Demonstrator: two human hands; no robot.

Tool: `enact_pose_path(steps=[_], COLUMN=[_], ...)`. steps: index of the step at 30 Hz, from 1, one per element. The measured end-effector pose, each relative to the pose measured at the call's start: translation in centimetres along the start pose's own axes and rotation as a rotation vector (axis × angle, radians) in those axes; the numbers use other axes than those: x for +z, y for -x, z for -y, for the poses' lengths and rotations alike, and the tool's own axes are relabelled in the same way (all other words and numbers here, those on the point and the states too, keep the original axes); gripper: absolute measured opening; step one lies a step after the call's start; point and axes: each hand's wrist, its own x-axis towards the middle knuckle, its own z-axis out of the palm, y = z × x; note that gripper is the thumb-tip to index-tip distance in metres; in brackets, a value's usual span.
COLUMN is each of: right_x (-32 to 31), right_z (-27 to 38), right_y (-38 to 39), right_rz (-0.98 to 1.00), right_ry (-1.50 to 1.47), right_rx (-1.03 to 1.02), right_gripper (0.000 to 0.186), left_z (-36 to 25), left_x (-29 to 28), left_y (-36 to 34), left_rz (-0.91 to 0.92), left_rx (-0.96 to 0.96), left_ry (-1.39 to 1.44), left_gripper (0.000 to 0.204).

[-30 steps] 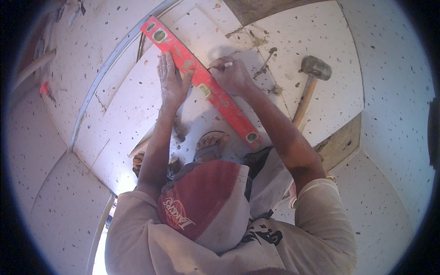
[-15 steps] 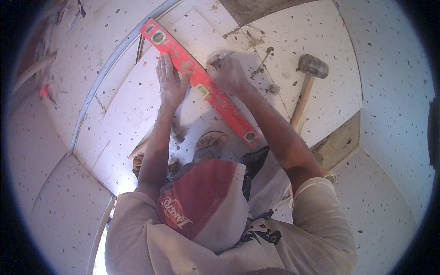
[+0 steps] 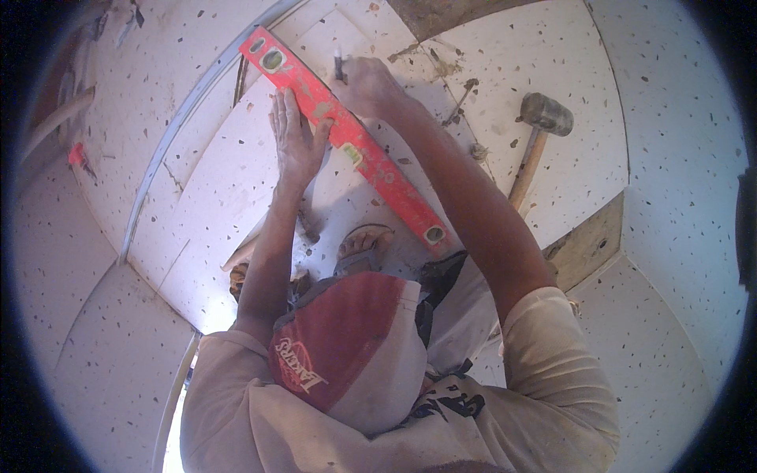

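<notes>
A long red spirit level (image 3: 377, 169) lies slantwise on the speckled pale tile (image 3: 229, 173), from upper left to lower right. My left hand (image 3: 296, 142) is flat against its left side, fingers outstretched and the thumb resting on the level. On the other side of the level, near its upper half, my right hand (image 3: 369, 87) is closed around a slim pen (image 3: 339, 65) with a light end and a dark part. Most of the pen is hidden in the fingers, and I cannot tell whether its tip touches the tile.
A rubber mallet (image 3: 546, 114) with a wooden handle lies to the right. A curved grey metal strip (image 3: 162, 158) runs along the left. Bare rough patches (image 3: 449, 14) show at the top and right. A red-headed tool (image 3: 79, 158) lies far left, and a sandalled foot (image 3: 367, 243) is below.
My right hand has moved up and left along the level's edge with the pen, which now stands more upright. My left hand and the level have stayed nearly in place.
</notes>
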Motion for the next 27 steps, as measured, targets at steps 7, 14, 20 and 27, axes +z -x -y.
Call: enact_pose_path(steps=[7,14,20,27], right_x=[0.4,1.0,1.4,1.9], right_z=[1.8,0.3,1.0,2.0], right_y=[-4.4,-2.7,-4.4,-7.6], right_rz=[-0.020,-0.077,-0.112,-0.183], right_ry=[0.016,-0.127,-0.070,-0.061], right_rx=[0.021,-0.072,-0.027,-0.080], right_gripper=[0.031,0.031,0.034,0.030], left_z=[-0.2,0.2,0.2,0.0], left_x=[-0.2,0.1,0.1,0.1], left_y=[-0.1,-0.1,0.1,0.0], left_rz=[0.013,-0.002,0.004,-0.003], left_rx=[-0.009,0.017,-0.002,-0.010], left_ry=[0.004,0.005,0.010,0.006], left_gripper=[0.093,0.092,0.092,0.091])
